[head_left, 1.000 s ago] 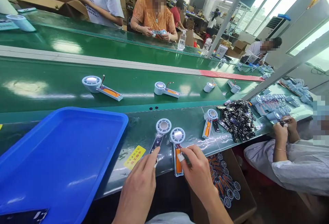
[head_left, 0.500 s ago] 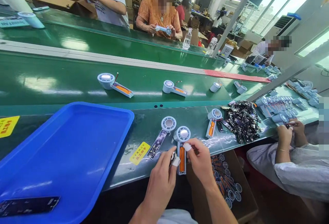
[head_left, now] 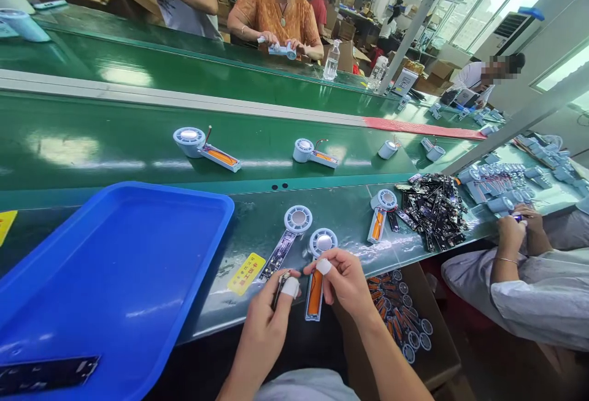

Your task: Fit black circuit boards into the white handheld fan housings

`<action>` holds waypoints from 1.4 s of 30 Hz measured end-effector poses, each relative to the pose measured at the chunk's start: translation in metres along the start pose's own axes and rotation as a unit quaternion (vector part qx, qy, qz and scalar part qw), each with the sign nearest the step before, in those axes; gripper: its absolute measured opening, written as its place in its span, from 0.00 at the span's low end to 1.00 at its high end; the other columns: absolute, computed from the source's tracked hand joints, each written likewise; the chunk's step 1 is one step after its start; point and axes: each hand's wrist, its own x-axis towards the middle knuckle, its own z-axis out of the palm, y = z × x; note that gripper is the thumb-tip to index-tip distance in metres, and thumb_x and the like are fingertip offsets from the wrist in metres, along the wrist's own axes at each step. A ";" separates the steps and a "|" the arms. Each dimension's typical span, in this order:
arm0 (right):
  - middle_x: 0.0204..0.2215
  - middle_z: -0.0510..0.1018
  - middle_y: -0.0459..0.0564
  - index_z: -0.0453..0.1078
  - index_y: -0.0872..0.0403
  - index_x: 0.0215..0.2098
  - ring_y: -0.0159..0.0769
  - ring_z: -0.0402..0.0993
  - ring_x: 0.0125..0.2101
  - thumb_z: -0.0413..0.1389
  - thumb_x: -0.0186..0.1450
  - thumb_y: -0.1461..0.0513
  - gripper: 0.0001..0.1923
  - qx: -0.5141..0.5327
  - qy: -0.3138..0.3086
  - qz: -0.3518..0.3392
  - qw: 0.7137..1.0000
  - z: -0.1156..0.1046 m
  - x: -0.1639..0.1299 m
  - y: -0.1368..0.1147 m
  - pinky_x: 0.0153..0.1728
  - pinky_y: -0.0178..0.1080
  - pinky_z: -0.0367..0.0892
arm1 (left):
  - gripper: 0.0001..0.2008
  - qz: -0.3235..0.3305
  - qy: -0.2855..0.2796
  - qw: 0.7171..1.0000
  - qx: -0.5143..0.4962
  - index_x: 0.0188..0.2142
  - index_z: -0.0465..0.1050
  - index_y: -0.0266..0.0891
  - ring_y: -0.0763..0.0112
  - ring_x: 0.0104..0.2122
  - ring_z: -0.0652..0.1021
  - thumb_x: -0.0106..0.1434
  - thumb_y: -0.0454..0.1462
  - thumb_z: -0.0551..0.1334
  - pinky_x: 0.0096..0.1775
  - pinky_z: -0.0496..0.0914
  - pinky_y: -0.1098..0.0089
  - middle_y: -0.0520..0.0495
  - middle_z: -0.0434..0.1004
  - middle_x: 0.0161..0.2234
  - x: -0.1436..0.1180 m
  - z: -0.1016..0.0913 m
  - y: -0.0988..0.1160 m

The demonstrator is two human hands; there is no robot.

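My left hand pinches a small dark circuit board between a thumb with a white finger cover and the fingers. My right hand has its covered thumb and forefinger together over the handle of a pale blue handheld fan; whatever is between them is too small to make out. In that fan's open handle lies an orange battery with a dark wire. Just left is a second handheld fan, with a circuit board along its handle.
A blue tray stands at left, a dark board inside. A yellow label sticks to the bench. Right are another open fan and a heap of circuit boards. Several fans lie on the green belt. A co-worker's hands are at right.
My left hand has drawn left and down, away from the fan handle, with the circuit board showing more. My right hand has shifted slightly left, its fingertips over the handle's upper part.
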 end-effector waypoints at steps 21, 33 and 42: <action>0.44 0.84 0.53 0.35 0.54 0.74 0.40 0.82 0.42 0.44 0.69 0.73 0.39 -0.477 -0.043 -0.299 0.826 0.000 -0.016 -0.004 0.39 0.40 0.78 | 0.12 0.065 -0.048 0.996 0.027 0.38 0.76 0.42 0.63 0.34 0.79 0.63 0.46 0.60 0.38 0.73 0.66 0.47 0.81 0.34 0.013 0.005 0.011; 0.40 0.84 0.51 0.75 0.50 0.49 0.37 0.81 0.40 0.50 0.70 0.69 0.16 -0.425 0.007 -0.284 0.860 0.000 -0.017 0.000 0.42 0.38 0.76 | 0.11 0.033 0.038 0.998 -0.023 0.31 0.77 0.40 0.65 0.30 0.78 0.59 0.45 0.63 0.35 0.72 0.69 0.49 0.80 0.29 0.009 0.014 0.007; 0.38 0.81 0.52 0.77 0.51 0.45 0.37 0.78 0.38 0.50 0.70 0.69 0.15 -0.414 0.026 -0.281 0.866 0.001 -0.015 0.000 0.39 0.38 0.75 | 0.16 -0.017 0.091 0.995 -0.020 0.37 0.76 0.38 0.61 0.34 0.79 0.56 0.48 0.64 0.37 0.74 0.64 0.44 0.81 0.34 0.005 0.016 0.002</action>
